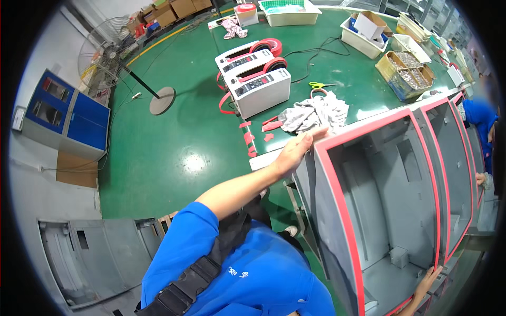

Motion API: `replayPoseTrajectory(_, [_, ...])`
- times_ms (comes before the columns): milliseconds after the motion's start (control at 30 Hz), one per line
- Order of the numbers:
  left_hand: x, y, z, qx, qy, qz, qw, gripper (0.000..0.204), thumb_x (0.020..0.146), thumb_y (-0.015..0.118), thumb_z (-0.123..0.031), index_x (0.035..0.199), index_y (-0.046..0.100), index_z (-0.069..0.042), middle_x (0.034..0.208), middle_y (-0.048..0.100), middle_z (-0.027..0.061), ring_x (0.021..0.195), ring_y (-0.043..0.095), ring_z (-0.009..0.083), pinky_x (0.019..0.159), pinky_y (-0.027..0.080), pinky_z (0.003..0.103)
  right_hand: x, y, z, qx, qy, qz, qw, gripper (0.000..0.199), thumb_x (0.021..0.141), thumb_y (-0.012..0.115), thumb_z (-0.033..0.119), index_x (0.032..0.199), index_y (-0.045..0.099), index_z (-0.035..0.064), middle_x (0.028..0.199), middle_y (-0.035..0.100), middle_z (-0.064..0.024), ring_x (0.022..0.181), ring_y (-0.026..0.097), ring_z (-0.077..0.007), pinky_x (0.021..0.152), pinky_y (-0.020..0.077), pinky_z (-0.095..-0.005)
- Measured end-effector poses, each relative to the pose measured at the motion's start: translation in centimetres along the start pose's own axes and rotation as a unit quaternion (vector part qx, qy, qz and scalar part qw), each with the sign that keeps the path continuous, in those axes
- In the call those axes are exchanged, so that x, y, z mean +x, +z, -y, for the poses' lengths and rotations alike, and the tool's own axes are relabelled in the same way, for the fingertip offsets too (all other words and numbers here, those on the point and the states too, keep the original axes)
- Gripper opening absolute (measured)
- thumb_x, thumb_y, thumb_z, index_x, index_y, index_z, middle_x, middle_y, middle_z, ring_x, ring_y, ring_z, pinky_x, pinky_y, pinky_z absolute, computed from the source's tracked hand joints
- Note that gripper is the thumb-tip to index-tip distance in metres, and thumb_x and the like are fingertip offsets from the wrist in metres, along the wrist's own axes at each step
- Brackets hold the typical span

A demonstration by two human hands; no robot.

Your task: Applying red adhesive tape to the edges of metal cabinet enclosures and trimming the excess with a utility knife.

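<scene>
Head view shows left hand (296, 151) on the upper-left corner of that grey cabinet (390, 184) beside the counter (348, 79), right hand (426, 283) down by its divider, probably spread for steadiness. Can't tell whether either hand's fingers are clamped. Red tape (369, 128) lines the rim, maybe protecting edges. Shirt (263, 295) lettering (232, 270)'s too tiny, sorry.
</scene>
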State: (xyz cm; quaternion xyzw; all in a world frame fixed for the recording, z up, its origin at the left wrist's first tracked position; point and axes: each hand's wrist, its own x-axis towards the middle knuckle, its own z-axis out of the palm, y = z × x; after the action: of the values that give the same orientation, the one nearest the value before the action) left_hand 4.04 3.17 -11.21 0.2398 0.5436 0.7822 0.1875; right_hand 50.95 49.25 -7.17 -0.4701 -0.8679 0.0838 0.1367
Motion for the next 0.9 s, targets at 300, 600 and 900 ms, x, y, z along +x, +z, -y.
replayPoseTrajectory(300, [6.3, -20.1, 13.8, 0.657, -0.073, 0.092, 0.745, 0.038, 0.070, 0.065, -0.018, 0.104, 0.052, -0.006, 0.106, 0.052, 0.0132, 0.099, 0.049, 0.0306, 0.082, 0.043, 0.039, -10.5, -2.5, 14.0, -0.012, 0.018, -0.049, 0.999, 0.048, 0.093, 0.032, 0.031, 0.130, 0.033, -0.0005, 0.135, 0.033, -0.0130, 0.124, 0.030, -0.0264, 0.103, 0.0208, -0.0359])
replayPoseTrajectory(600, [6.4, -22.3, 13.1, 0.630, -0.080, 0.136, 0.760, 0.027, 0.069, 0.066, -0.017, 0.091, 0.059, -0.004, 0.086, 0.055, 0.0129, 0.082, 0.054, 0.0296, 0.074, 0.044, 0.039, -14.4, 3.1, 46.4, 0.093, -0.122, 0.117, 0.981, 0.034, 0.076, 0.062, 0.028, 0.088, 0.053, -0.0021, 0.077, 0.052, -0.0137, 0.069, 0.051, -0.0257, 0.063, 0.0397, -0.0328])
replayPoseTrajectory(900, [6.6, -18.1, 7.8, 0.268, -0.154, 0.134, 0.942, 0.022, 0.086, 0.050, -0.021, 0.096, 0.051, -0.002, 0.071, 0.060, 0.0134, 0.061, 0.061, 0.0198, 0.058, 0.046, 0.032, -13.5, 3.8, 48.2, 0.114, -0.116, 0.104, 0.981, 0.036, 0.085, 0.051, 0.025, 0.064, 0.041, -0.0024, 0.058, 0.033, -0.0091, 0.053, 0.033, -0.0193, 0.049, 0.0265, -0.0310])
